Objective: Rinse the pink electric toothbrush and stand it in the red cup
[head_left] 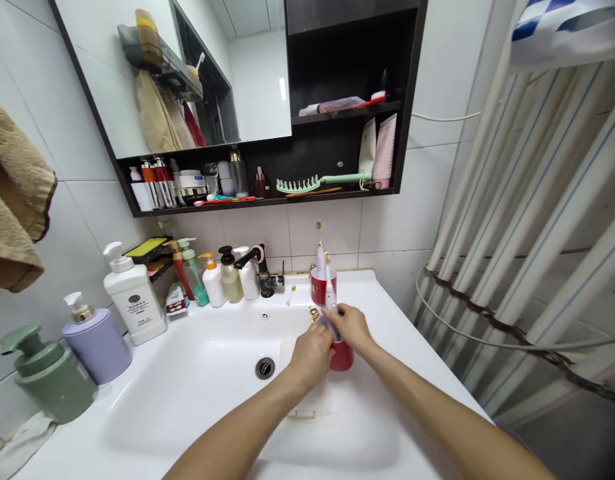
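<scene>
Over the right side of the white sink (187,393), my left hand (310,357) is closed around a red cup (343,357). My right hand (352,327) grips a pink and white electric toothbrush (330,297) by its handle, the brush standing upright above the cup. Behind them, a second red cup (321,285) on the counter holds another white toothbrush. Both hands meet at the first red cup, and my fingers hide most of the toothbrush handle.
A black faucet (262,270) stands behind the basin, its drain (265,367) in the middle. Several pump bottles (132,297) line the left counter. A dark shelf (267,197) above holds toiletries and a green comb (307,183). White pipes (512,220) run at the right.
</scene>
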A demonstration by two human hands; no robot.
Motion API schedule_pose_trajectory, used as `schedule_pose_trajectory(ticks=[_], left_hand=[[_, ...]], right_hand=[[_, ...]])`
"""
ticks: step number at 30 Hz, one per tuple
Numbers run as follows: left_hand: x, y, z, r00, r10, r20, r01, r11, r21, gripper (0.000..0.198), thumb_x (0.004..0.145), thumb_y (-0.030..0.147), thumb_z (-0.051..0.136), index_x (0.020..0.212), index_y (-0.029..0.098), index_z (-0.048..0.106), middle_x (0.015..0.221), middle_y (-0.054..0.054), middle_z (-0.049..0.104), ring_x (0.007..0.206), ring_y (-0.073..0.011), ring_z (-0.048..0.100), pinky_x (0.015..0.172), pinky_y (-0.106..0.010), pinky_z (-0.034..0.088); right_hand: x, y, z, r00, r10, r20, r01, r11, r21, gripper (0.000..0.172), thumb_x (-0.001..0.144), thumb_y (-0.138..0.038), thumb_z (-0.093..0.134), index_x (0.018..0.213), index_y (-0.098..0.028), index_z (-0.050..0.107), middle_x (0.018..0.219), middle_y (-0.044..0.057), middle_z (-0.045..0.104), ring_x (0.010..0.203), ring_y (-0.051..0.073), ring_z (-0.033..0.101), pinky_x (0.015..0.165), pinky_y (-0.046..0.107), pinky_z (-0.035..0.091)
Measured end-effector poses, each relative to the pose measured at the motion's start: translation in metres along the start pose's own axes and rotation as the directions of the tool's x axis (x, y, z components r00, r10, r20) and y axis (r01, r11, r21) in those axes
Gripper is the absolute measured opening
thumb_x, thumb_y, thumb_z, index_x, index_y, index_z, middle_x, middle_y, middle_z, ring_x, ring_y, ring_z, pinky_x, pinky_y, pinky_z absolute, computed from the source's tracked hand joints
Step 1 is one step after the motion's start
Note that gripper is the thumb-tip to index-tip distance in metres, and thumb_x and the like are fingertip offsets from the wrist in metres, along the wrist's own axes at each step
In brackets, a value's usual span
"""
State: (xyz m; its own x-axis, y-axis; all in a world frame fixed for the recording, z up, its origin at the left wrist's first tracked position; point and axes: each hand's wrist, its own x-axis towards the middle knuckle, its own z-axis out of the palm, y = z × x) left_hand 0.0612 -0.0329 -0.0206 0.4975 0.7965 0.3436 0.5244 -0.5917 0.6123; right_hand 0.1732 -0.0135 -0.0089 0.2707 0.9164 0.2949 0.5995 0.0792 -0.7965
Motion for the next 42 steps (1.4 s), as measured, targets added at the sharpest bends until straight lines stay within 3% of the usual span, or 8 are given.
schedule_pose_trajectory(ticks=[7, 14, 17, 21, 25, 30, 34, 42], left_hand=[[0.075, 0.029, 0.027, 0.993, 0.105, -0.062, -0.115, 0.976, -0.187, 0.017, 0.055, 0.004, 0.045, 0.049, 0.02, 0.042, 0.067, -0.005, 0.049, 0.082, -0.0216, 0.041, 0.075, -0.032, 0.03], [0.129, 0.022, 0.043, 0.996, 0.05, -0.069, -0.068, 0.958, -0.28, 0.019, 0.054, 0.002, 0.047, 0.048, 0.02, 0.043, 0.072, -0.006, 0.05, 0.089, -0.0226, 0.038, 0.08, -0.033, 0.027], [0.138, 0.015, 0.04, 0.992, 0.1, -0.079, -0.114, 0.972, -0.207, 0.019, 0.054, 0.002, 0.046, 0.06, 0.019, 0.049, 0.083, -0.007, 0.05, 0.093, -0.0223, 0.036, 0.083, -0.033, 0.024], [0.14, -0.003, 0.023, 0.969, 0.075, -0.235, -0.083, 0.996, -0.023, 0.026, 0.052, 0.003, 0.049, 0.073, 0.018, 0.05, 0.095, -0.008, 0.045, 0.099, -0.0225, 0.031, 0.088, -0.034, 0.015], [0.132, -0.023, 0.006, 0.966, -0.091, -0.244, 0.097, 0.995, 0.014, 0.016, 0.051, 0.002, 0.048, 0.054, 0.017, 0.047, 0.081, -0.008, 0.048, 0.096, -0.0237, 0.034, 0.083, -0.035, 0.021], [0.099, -0.028, -0.003, 0.978, -0.084, -0.192, 0.087, 0.996, 0.007, 0.018, 0.053, 0.003, 0.046, 0.045, 0.019, 0.04, 0.07, -0.006, 0.048, 0.088, -0.0224, 0.039, 0.075, -0.032, 0.029], [0.049, -0.027, -0.005, 0.981, -0.077, -0.176, 0.083, 0.996, 0.03, 0.013, 0.055, 0.006, 0.046, 0.053, 0.019, 0.045, 0.072, -0.006, 0.048, 0.086, -0.0216, 0.04, 0.074, -0.03, 0.03], [-0.027, -0.023, -0.004, 0.967, -0.254, -0.008, 0.237, 0.892, 0.385, 0.021, 0.062, 0.013, 0.039, 0.078, 0.015, 0.053, 0.084, -0.006, 0.05, 0.087, -0.0184, 0.04, 0.073, -0.028, 0.033]], right_hand=[[0.056, 0.019, -0.057, 0.989, 0.052, -0.142, -0.072, 0.988, -0.136, 0.035, 0.056, -0.048, 0.043, 0.051, -0.015, 0.054, 0.048, 0.003, 0.054, 0.043, 0.011, 0.043, 0.041, 0.021, 0.027], [0.111, 0.037, -0.059, 0.98, 0.062, -0.19, -0.104, 0.971, -0.217, 0.038, 0.059, -0.047, 0.042, 0.053, -0.013, 0.058, 0.051, 0.006, 0.057, 0.047, 0.013, 0.047, 0.043, 0.022, 0.028], [0.125, 0.041, -0.056, 0.978, 0.086, -0.192, -0.129, 0.966, -0.225, 0.038, 0.058, -0.047, 0.043, 0.054, -0.013, 0.058, 0.052, 0.008, 0.058, 0.047, 0.014, 0.048, 0.043, 0.022, 0.029], [0.13, 0.045, -0.054, 0.981, 0.101, -0.163, -0.133, 0.971, -0.2, 0.038, 0.057, -0.047, 0.045, 0.059, -0.012, 0.06, 0.053, 0.008, 0.059, 0.046, 0.014, 0.05, 0.043, 0.023, 0.03], [0.123, 0.039, -0.061, 0.978, 0.081, -0.192, -0.115, 0.978, -0.175, 0.042, 0.056, -0.046, 0.047, 0.072, -0.01, 0.06, 0.065, 0.012, 0.06, 0.06, 0.02, 0.053, 0.051, 0.026, 0.035], [0.091, 0.014, -0.059, 0.949, -0.035, -0.312, -0.012, 0.989, -0.15, 0.048, 0.065, -0.04, 0.039, 0.1, -0.009, 0.045, 0.102, 0.015, 0.048, 0.096, 0.023, 0.041, 0.078, 0.031, 0.029], [0.047, 0.003, -0.022, 0.982, -0.112, -0.151, 0.101, 0.992, -0.08, 0.042, 0.064, -0.037, 0.042, 0.097, -0.012, 0.047, 0.097, 0.009, 0.052, 0.087, 0.016, 0.047, 0.076, 0.025, 0.034], [-0.005, 0.007, 0.051, 0.988, -0.023, 0.15, 0.026, 1.0, -0.016, 0.038, 0.058, -0.037, 0.049, 0.086, -0.011, 0.055, 0.082, 0.009, 0.059, 0.075, 0.017, 0.053, 0.066, 0.025, 0.039]])
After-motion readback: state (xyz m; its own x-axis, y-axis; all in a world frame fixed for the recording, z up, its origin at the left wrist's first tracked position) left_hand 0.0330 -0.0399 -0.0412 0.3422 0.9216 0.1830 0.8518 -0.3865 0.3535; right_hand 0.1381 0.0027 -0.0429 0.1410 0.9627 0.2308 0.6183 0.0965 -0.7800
